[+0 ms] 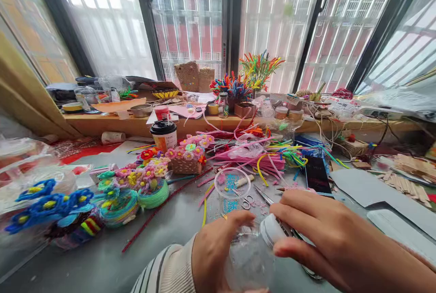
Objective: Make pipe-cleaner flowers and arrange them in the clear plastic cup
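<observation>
Left hand (pixel 213 243) curved, seemingly clasping (partly hidden), right hand (pixel 320 222) angled inward, pinching

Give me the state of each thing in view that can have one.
Clear bottle: tilted, gripped by the left hand.
White cap: at the bottle's mouth, between the fingers of the right hand; tightness unclear.
Paper cup: upright, black lid on.
Phone: face up, screen mostly dark.
Scissors: lying down; blade opening unclear.

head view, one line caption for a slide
Left hand holds a clear bottle while the right hand grips its white cap, with pink flowers on the grey table.
</observation>
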Motion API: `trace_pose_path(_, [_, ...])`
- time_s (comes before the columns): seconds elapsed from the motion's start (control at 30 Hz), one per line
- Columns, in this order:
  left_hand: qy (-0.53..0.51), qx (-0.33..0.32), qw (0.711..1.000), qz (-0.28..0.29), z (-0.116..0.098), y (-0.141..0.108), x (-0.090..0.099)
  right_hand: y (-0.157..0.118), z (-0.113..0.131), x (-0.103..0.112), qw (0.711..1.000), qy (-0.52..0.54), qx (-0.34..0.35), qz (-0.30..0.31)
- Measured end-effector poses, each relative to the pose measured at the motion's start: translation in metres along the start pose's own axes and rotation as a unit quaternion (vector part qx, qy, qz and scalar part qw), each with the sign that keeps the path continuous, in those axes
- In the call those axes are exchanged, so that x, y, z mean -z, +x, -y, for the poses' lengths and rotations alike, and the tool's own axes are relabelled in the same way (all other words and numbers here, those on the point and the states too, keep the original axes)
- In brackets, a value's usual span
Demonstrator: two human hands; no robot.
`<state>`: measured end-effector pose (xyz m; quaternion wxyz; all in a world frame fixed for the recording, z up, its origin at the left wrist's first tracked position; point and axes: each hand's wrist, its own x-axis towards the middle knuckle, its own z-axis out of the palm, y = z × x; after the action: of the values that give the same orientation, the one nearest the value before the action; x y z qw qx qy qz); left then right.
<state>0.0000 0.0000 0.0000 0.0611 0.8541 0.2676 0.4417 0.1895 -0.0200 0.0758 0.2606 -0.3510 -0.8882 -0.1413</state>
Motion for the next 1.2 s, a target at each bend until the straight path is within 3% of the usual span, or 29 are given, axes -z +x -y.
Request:
trace_pose_path(0.13, [-0.020, -0.020, 1.000, 0.000, 0.002, -0.003, -0.004, -0.003, 0.004, -0.012, 0.998, -0.012, -0.057, -0.026])
trace_pose_path(0.23, [-0.019, 0.028, 0.998, 0.053, 0.000, -0.004, 0.000, -0.004, 0.001, -0.004, 0.996, 0.040, -0.075, -0.010])
trace_pose_path(0.47, [-0.042, 0.048, 0.993, 0.095, -0.002, -0.002, 0.010, -0.006, -0.007, 0.013, 0.987, 0.131, -0.003, 0.096])
trace_pose_path(0.6, [-0.054, 0.054, 0.992, 0.101, -0.001, -0.001, 0.008, -0.005, -0.002, 0.007, 0.997, 0.066, 0.008, 0.047])
trace_pose_path(0.73, [-0.034, 0.042, 0.997, 0.060, 0.003, -0.007, -0.001, -0.003, 0.005, -0.004, 0.999, -0.007, 0.029, 0.012])
trace_pose_path(0.87, [0.019, 0.032, 0.999, 0.002, 0.009, -0.014, -0.015, -0.005, 0.007, -0.018, 0.996, -0.074, -0.039, -0.040])
trace_pose_path(0.97, [0.026, 0.030, 0.999, 0.017, 0.011, -0.013, -0.014, -0.009, 0.003, -0.019, 0.996, -0.033, -0.074, -0.039])
trace_pose_path(1.1, [0.002, 0.040, 0.997, 0.059, 0.008, -0.008, -0.003, -0.012, -0.005, -0.007, 0.998, 0.059, -0.028, 0.006])
trace_pose_path(1.2, [-0.006, 0.043, 0.997, 0.067, 0.008, -0.008, -0.005, -0.011, -0.005, -0.007, 0.997, 0.069, -0.003, 0.017])
